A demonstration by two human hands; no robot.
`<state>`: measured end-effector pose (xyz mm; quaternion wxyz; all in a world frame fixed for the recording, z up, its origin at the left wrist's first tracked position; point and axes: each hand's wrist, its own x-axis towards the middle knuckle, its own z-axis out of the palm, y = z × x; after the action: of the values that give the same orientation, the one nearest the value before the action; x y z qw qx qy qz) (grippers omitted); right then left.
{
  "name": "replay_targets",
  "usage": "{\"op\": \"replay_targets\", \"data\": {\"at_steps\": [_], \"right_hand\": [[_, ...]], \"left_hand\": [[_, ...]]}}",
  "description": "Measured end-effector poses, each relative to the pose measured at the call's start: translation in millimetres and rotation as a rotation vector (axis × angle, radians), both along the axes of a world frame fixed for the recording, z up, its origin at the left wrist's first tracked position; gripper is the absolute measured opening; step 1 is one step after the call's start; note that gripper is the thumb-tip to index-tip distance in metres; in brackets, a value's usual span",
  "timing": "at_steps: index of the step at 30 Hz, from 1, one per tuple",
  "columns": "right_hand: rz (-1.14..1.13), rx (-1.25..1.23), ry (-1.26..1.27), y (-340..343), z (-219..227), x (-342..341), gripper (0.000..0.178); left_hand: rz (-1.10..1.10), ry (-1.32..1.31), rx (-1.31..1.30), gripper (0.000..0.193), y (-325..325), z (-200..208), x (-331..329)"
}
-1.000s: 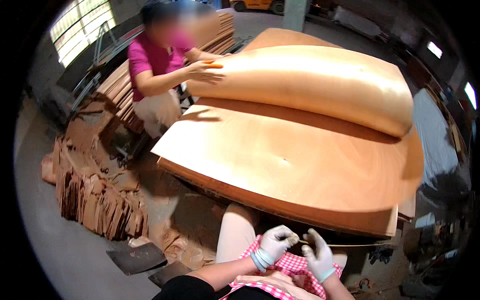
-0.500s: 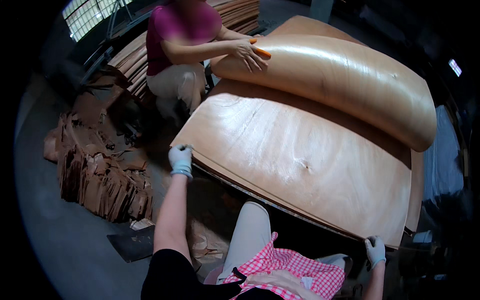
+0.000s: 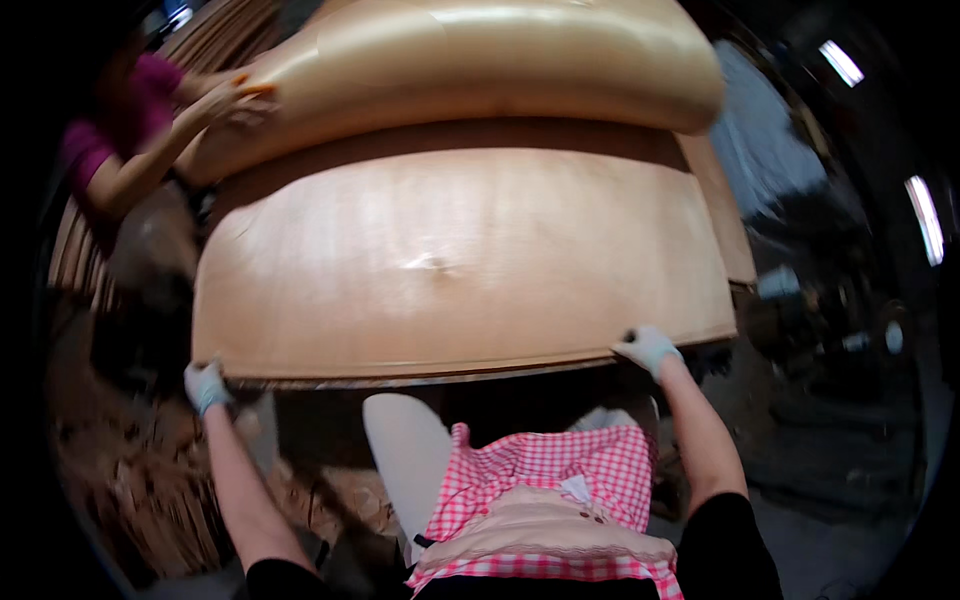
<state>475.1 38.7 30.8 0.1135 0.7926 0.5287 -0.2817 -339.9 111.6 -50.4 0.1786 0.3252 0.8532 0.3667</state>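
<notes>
A large pale wood veneer sheet (image 3: 450, 285) lies flat on a stack in front of me, its surface glossy with a small knot near the middle. My left hand (image 3: 206, 386), in a light glove, is closed on the sheet's near left corner. My right hand (image 3: 648, 350), gloved too, pinches the near edge, a little in from the right corner. Beyond, another veneer sheet (image 3: 480, 75) is curled back in a broad roll. A co-worker's hand (image 3: 245, 103), with orange finger covers, rests on the roll's left end.
The co-worker (image 3: 130, 150) is at the far left, in a magenta top. Broken veneer scraps (image 3: 150, 510) are piled on the floor at lower left. Grey plastic sheeting (image 3: 765, 140) covers something at the right. Stacked sheets (image 3: 215, 30) stand at the back left.
My view has swung to the right, so the sheets appear further left and squarer to me. My right hand has shifted inward along the near edge; my left stays at its corner.
</notes>
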Motion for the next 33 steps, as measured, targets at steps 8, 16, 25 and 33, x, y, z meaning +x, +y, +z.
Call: {"op": "replay_targets", "data": {"at_steps": [8,16,25,33], "right_hand": [[0.035,0.065,0.058,-4,-6,4,0.043],[-0.027,0.019,0.123,-10,10,-2,0.038],[-0.15,0.115,0.037,-64,18,228,0.032],[-0.48,0.016,-0.072,-79,-11,346,0.037]], "left_hand": [[-0.325,0.701,0.078,0.063,15,50,269],[-1.335,0.542,0.096,0.09,-62,62,640],[-1.29,0.425,-0.056,0.103,-59,49,646],[-1.298,0.489,-0.078,0.104,-62,53,648]]}}
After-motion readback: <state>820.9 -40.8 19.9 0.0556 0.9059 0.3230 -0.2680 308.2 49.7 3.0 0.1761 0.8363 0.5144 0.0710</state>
